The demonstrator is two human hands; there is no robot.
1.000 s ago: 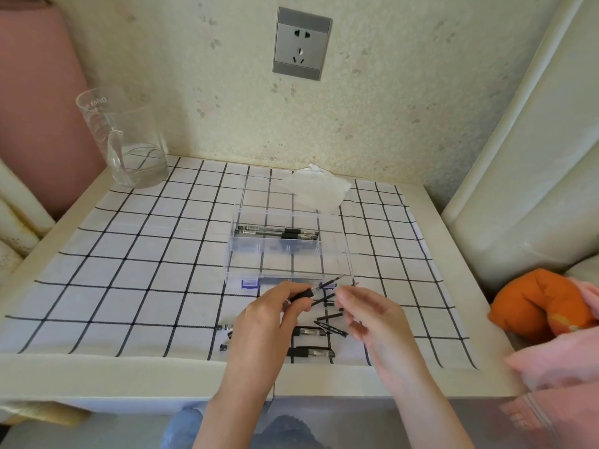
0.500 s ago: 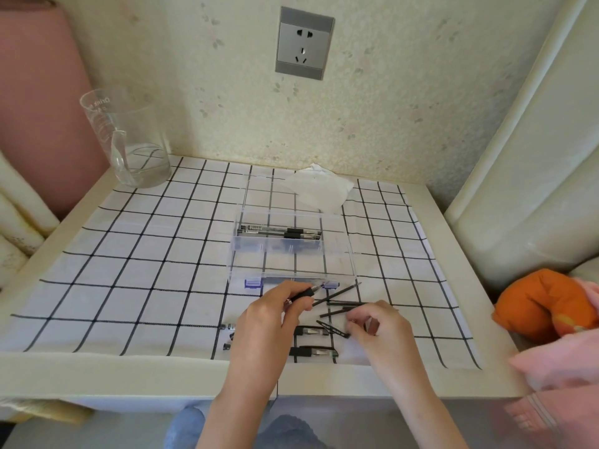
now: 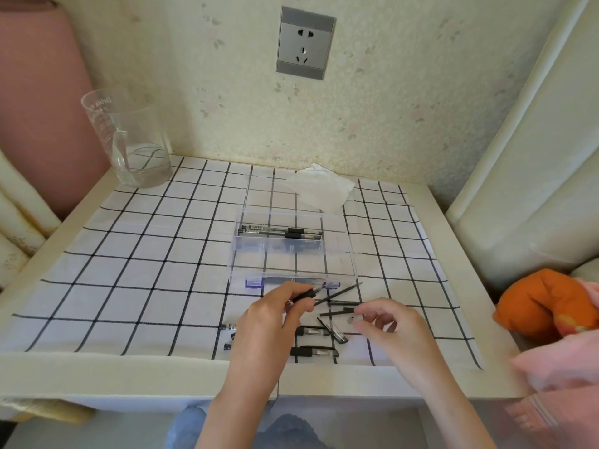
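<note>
My left hand (image 3: 269, 322) grips a pen barrel with a black grip (image 3: 306, 293), its tip pointing up and to the right. My right hand (image 3: 392, 328) hovers just right of it with curled fingers and pinches a small pen part (image 3: 351, 319) at the fingertips. Thin black refills (image 3: 340, 291) lie loose between my hands, beside a clear pen cap (image 3: 337, 332) and other pen pieces (image 3: 314, 351). Behind them stands an open clear plastic box (image 3: 351, 264) holding assembled pens (image 3: 278, 231).
A grid-pattern cloth (image 3: 129, 270) covers the small white table. A glass jug (image 3: 129, 147) with some water stands at the back left, a tissue (image 3: 321, 189) behind the box. An orange cushion (image 3: 544, 303) and pink fabric (image 3: 564, 361) lie at the right.
My right hand came down from above the refills onto the loose parts and now holds a small piece. My left hand has kept the pen barrel nearly still.
</note>
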